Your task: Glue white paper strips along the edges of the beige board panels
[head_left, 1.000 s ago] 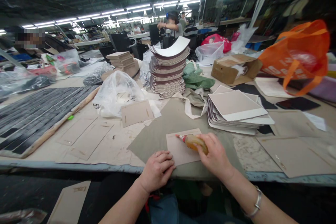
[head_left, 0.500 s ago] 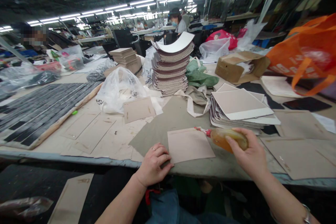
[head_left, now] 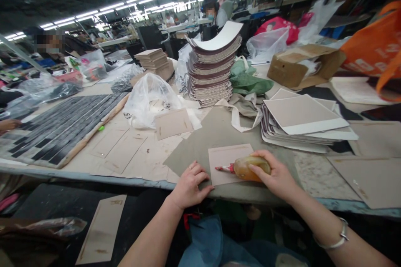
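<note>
well, at far left, rows of dark strips lay on the work table, and to their right came some flat boards with brown streaks near their ends. those looked well out of the way of the work and were best left so. next came the left hand, palm down, its fingers loosely bent and its thumb apart, with nothing in its grasp. it rested by the near left corner of the pale board, which lay flat on a grey-green sheet close to the table's front edge. whether the thumb actually bore on that corner was hard to tell; a light, steady press there would have kept the board from sliding. over the board pointed the red nozzle of an amber squeeze bottle, tipped nearly on its side. the right hand was wrapped round the bottle's back end, thumb laid along its side. to judge from this, a good pass called for a low tip, a gentle, even squeeze and smooth travel, with the pressure eased before lifting so that no stray drip fell midboard. farther right, a stack of boards stood just beyond the right hand, so the wrist needed to swing clear of its near corner.
</note>
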Motion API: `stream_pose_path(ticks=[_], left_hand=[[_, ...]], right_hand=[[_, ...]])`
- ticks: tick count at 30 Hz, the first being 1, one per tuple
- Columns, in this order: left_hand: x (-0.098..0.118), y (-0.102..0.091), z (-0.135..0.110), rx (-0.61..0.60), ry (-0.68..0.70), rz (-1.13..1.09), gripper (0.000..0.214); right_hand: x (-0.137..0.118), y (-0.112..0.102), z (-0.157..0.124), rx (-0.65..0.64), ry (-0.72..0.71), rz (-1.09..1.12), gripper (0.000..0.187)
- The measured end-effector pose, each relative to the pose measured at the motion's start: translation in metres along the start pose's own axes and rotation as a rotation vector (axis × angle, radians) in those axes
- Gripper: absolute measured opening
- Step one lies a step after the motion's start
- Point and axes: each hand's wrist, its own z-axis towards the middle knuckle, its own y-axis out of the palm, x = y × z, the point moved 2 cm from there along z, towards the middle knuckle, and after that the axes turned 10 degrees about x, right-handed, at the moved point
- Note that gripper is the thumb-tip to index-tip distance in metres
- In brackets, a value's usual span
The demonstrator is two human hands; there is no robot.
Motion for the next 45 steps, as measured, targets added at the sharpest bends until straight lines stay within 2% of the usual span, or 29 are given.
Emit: stream_pose_path(ticks=[5, 7, 12, 14, 18, 21, 24, 29, 31, 33, 39, 45], left_hand=[[-0.001, 0.001, 0.001, -0.013, 0.014, -0.003, 0.014], [0.000, 0.001, 0.001, -0.011, 0.018, -0.003, 0.013], [0.002, -0.001, 0.002, 0.003, 0.008, -0.007, 0.011], [0.002, -0.001, 0.002, 0.005, 0.013, -0.010, 0.011], [0.000, 0.001, 0.001, -0.008, 0.022, -0.001, 0.010], [-0.001, 0.002, 0.001, -0.018, 0.019, 0.002, 0.010], [0.000, 0.002, 0.002, -0.014, 0.019, -0.003, 0.010], [-0.001, 0.002, 0.003, -0.007, 0.028, -0.013, 0.007], [-0.002, 0.003, 0.002, -0.007, 0.028, -0.013, 0.005], [-0.003, 0.004, 0.001, -0.007, 0.027, -0.012, 0.003], [-0.003, 0.006, 0.001, 0.001, 0.043, 0.010, 0.004], [-0.004, 0.007, 0.001, 0.001, 0.072, 0.027, 0.006]], right_hand=[[-0.005, -0.006, -0.003, -0.178, 0.005, 0.008, 0.025], [-0.005, -0.004, -0.001, -0.155, -0.005, 0.006, 0.025], [0.000, 0.004, 0.009, 0.022, -0.001, 0.002, 0.025], [-0.001, 0.003, 0.010, -0.020, 0.001, 0.013, 0.024], [-0.010, -0.006, 0.003, -0.188, 0.008, 0.043, 0.023], [-0.011, -0.012, 0.000, -0.177, 0.071, 0.091, 0.025], [-0.002, -0.026, 0.006, -0.095, 0.147, 0.143, 0.031], [0.031, -0.078, 0.013, 0.133, 0.246, 0.147, 0.039], [0.045, -0.095, 0.010, 0.182, 0.274, 0.121, 0.040], [0.056, -0.103, 0.006, 0.204, 0.274, 0.078, 0.039], [0.059, -0.101, 0.000, 0.155, 0.212, -0.048, 0.036], [0.051, -0.118, -0.005, -0.068, 0.178, -0.053, 0.034]])
